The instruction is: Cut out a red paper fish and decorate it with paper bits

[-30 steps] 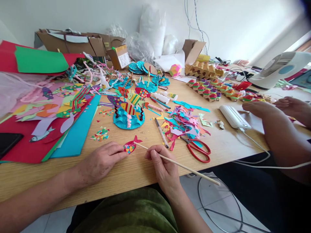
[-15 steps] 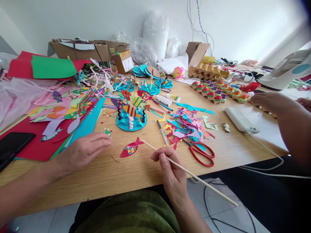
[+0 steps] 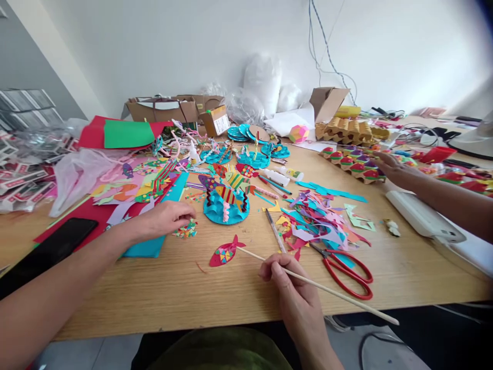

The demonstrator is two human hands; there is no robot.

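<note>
My right hand (image 3: 295, 288) is closed around a thin wooden stick (image 3: 346, 298), its tip at the tail of a red paper fish (image 3: 222, 255). Small coloured paper triangles cover part of the fish, which lies flat on the table. My left hand (image 3: 167, 220) reaches over a little pile of coloured paper bits (image 3: 188, 230). Its fingers are bent down and together, and whatever is between them is hidden. Behind the fish stands a blue scalloped base (image 3: 226, 213) holding upright paper fish (image 3: 227, 192). Red-handled scissors (image 3: 348, 272) and a pen (image 3: 275, 230) lie right of the fish.
Paper scraps (image 3: 319, 218) are heaped at mid-right, with glue bottles (image 3: 276, 177) behind. A phone (image 3: 65, 236) rests on coloured sheets at left. A co-worker's hand (image 3: 393, 167) is at a painted egg-carton strip (image 3: 352, 163); a white power bank (image 3: 423, 216) lies in front.
My left hand has left the fish and moved to the paper bits, its fingers now bent. My right hand keeps the stick by the tail. The co-worker's arm has reached to the painted carton.
</note>
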